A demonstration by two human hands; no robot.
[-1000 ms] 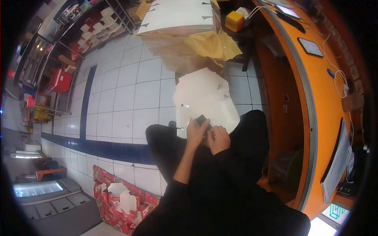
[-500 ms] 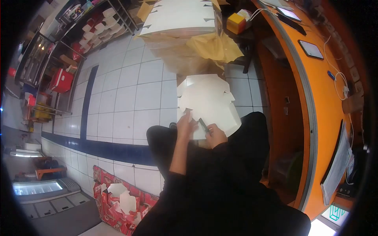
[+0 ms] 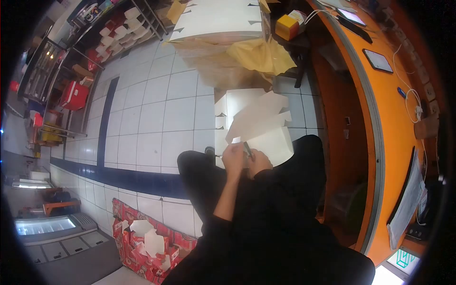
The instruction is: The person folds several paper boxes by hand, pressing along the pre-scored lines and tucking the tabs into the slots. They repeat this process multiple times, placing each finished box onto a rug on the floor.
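On my lap lies a flat, unfolded white cardboard box sheet (image 3: pixel 267 142) with notched edges. Another white cardboard sheet (image 3: pixel 259 114) is raised at a slant above it. My left hand (image 3: pixel 232 160) is closed on the lower corner of the raised sheet, where a small bright tab shows above the fingers. Beside it, my right hand (image 3: pixel 260 163) is closed round a slim dark box cutter (image 3: pixel 248 149) that points up and left. The hands are close together, and the cutter's tip is partly hard to make out.
Ahead stands a stack of white cardboard sheets (image 3: pixel 218 19) in torn brown wrapping paper (image 3: pixel 263 56). An orange counter (image 3: pixel 365 95) with a phone (image 3: pixel 377 61) runs along the right. A red patterned box (image 3: pixel 142 259) with white scraps sits on the lower left.
The upper cardboard sheet has lifted and turned to a slant. My left hand has moved right and slightly down, closer to my right hand, which has barely shifted.
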